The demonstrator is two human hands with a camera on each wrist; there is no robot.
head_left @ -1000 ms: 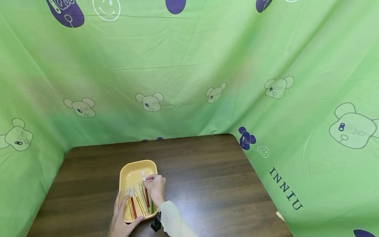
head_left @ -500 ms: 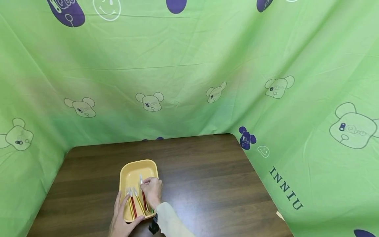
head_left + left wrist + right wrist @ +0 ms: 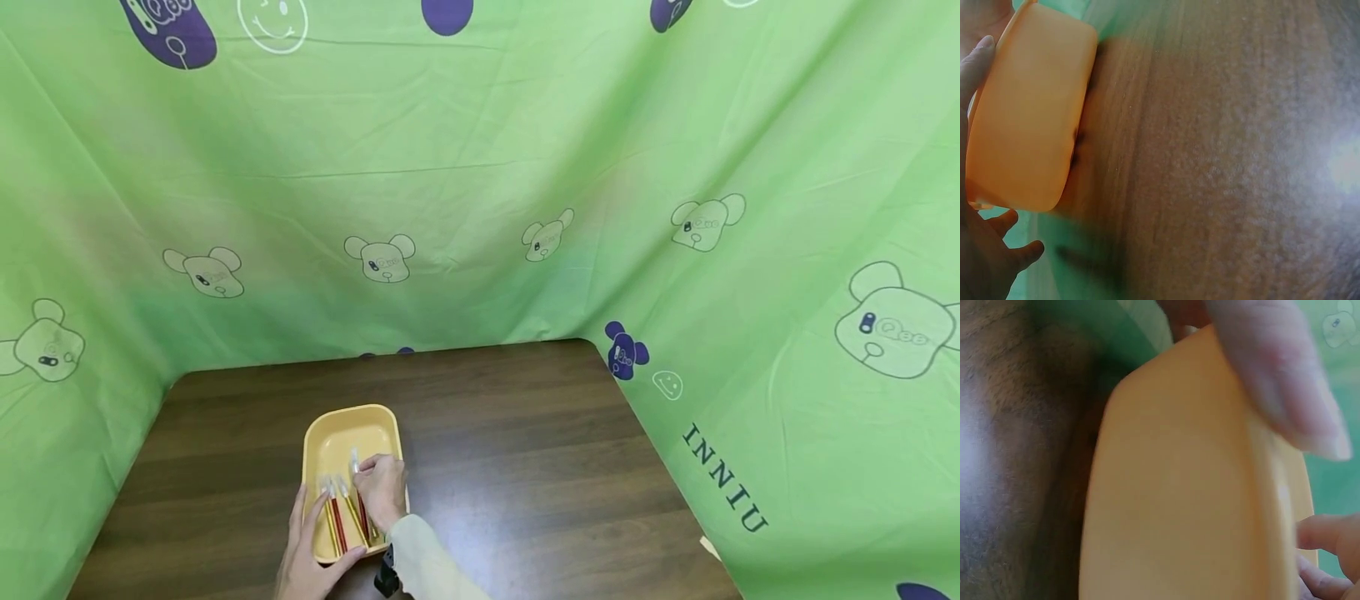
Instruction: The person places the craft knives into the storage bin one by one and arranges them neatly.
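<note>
A yellow plastic tray [image 3: 327,442] with raised sides holds several slim pen-like sticks with clear, whitish ends. Between thumb and fingertips, my right hand [image 3: 384,493] pinches the clear end of a red pen [image 3: 355,460], whose body slants down under the hand. To its left lie a gold pen [image 3: 352,510] and another red pen [image 3: 339,525]. My left hand [image 3: 302,552] grips the tray's near left corner, thumb along the front edge and fingers over the left rim. Both wrist views mostly show the tray's outer wall [image 3: 1032,112], with fingers around its rim.
The tray stands on a dark wood-grain table [image 3: 510,450]. Green cloth [image 3: 465,192] printed with bear heads hangs around the back and sides. A small pale piece [image 3: 708,547] sits at the table's right edge.
My right hand has moved slightly left and toward the front, bringing the red pen closer to the other pens. My left hand and the tray stay in place.
</note>
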